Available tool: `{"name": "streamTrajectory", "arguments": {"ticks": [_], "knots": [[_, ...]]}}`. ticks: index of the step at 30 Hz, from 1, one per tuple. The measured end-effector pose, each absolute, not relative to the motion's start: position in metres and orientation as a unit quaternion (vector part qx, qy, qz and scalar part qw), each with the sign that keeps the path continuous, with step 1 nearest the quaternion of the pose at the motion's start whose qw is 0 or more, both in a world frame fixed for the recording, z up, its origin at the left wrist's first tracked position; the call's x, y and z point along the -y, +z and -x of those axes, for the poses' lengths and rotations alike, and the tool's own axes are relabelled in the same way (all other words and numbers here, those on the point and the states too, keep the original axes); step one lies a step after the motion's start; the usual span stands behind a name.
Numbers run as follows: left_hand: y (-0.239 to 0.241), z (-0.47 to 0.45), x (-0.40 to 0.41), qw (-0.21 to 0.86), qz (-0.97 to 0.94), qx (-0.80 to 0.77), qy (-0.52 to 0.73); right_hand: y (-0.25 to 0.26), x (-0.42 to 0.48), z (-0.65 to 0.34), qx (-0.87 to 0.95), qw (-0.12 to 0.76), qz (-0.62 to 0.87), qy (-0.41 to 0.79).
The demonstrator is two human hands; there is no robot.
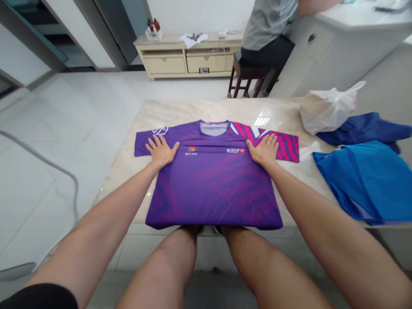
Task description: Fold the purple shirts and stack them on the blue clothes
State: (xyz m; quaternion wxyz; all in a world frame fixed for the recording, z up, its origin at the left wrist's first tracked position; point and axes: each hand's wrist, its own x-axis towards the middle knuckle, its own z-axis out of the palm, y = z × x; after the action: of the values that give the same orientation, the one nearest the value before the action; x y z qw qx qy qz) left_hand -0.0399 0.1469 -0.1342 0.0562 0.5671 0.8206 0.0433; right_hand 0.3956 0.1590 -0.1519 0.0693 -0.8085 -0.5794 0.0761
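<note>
A purple short-sleeved sports T-shirt (212,184) lies spread out, front up, on a pale marble-look table (128,171). Its collar points away from me, and its hem hangs slightly over the near edge. The sleeve on the right carries pink stripes and white marks. My left hand (161,150) rests flat near the left shoulder, fingers spread. On the other side, my right hand (264,149) presses flat by the striped sleeve, thumb out to the side. Both palms touch the cloth and neither hand grips it.
On the table's right lie a folded bright blue garment (370,180), a dark blue garment (370,126) and a white plastic bag (328,109). Beyond, a person (268,25) sits on a dark wooden stool (249,73) beside a cream low cabinet (167,64). A grey cable (69,174) crosses the floor.
</note>
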Motion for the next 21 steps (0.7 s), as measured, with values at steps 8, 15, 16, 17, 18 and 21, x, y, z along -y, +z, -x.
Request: {"name": "streamTrajectory", "arguments": {"ticks": [8, 15, 16, 17, 18, 21], "knots": [[-0.14, 0.052, -0.269, 0.096, -0.646, -0.75, 0.104, -0.155, -0.291, -0.423, 0.624, -0.042, 0.78, 0.009], [-0.115, 0.006, -0.14, 0.042, -0.779, -0.617, 0.105, -0.118, -0.163, -0.365, 0.759, 0.069, 0.647, -0.013], [-0.111, 0.0, -0.112, 0.042, -0.79, -0.606, 0.089, -0.113, -0.134, -0.358, 0.777, 0.064, 0.626, 0.0], [-0.107, -0.005, -0.086, 0.04, -0.797, -0.599, 0.073, -0.108, -0.105, -0.353, 0.787, 0.055, 0.614, 0.013], [-0.102, -0.008, -0.062, 0.043, -0.805, -0.59, 0.05, -0.103, -0.079, -0.35, 0.789, 0.038, 0.613, 0.031], [-0.077, -0.011, -0.009, 0.122, -0.81, -0.566, -0.089, -0.081, -0.016, -0.35, 0.788, -0.102, 0.594, 0.13]]}}
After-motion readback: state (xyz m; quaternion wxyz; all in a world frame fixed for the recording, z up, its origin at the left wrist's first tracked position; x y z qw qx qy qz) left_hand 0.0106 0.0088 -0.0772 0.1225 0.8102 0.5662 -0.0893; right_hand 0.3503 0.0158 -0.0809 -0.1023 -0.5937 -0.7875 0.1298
